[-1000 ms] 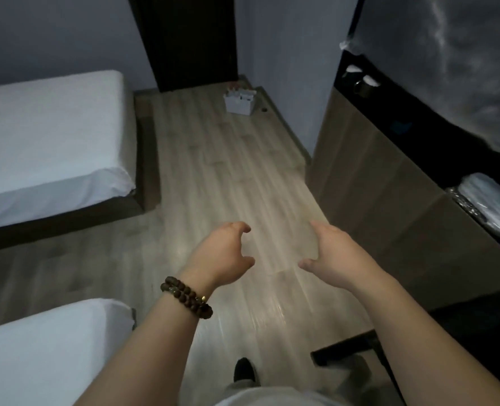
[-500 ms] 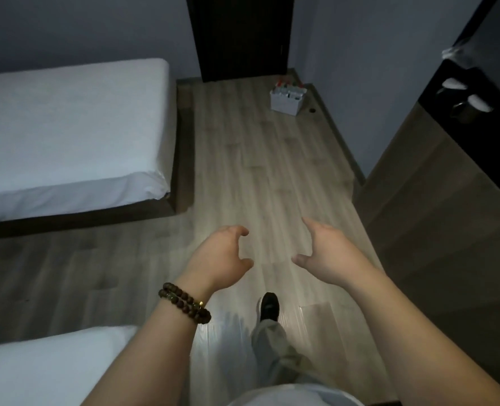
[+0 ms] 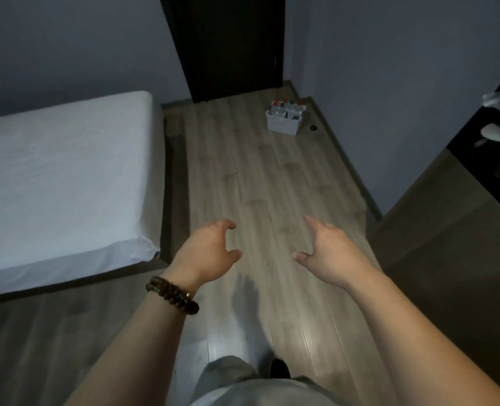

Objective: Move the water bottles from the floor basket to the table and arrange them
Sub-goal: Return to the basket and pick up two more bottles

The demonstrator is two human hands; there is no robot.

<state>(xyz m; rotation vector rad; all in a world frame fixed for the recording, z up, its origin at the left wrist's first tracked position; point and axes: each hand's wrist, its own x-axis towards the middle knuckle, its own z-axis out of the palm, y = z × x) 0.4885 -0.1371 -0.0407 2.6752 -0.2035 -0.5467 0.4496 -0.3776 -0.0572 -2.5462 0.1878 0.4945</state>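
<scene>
Bottles [image 3: 287, 108], probably several, sat in basket [image 3: 282, 124] far ahead; left hand [image 3: 206, 253] and right hand [image 3: 329, 254] spread, empty; next: reach basket.

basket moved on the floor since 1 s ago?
No. The white basket still sits by the wall corner right of the dark door; only the camera shifted.

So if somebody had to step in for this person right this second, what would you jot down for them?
Left hand: open, empty, held out in front.
Right hand: open, empty, likewise.
Water bottles: all visible ones stand in the white basket on the floor, in the far corner beside the dark door.
Done: no bottle picked up yet.
Left: reach the basket, carry the bottles to the table, arrange them. The dark counter at right may be that table; I can't be sure.
</scene>
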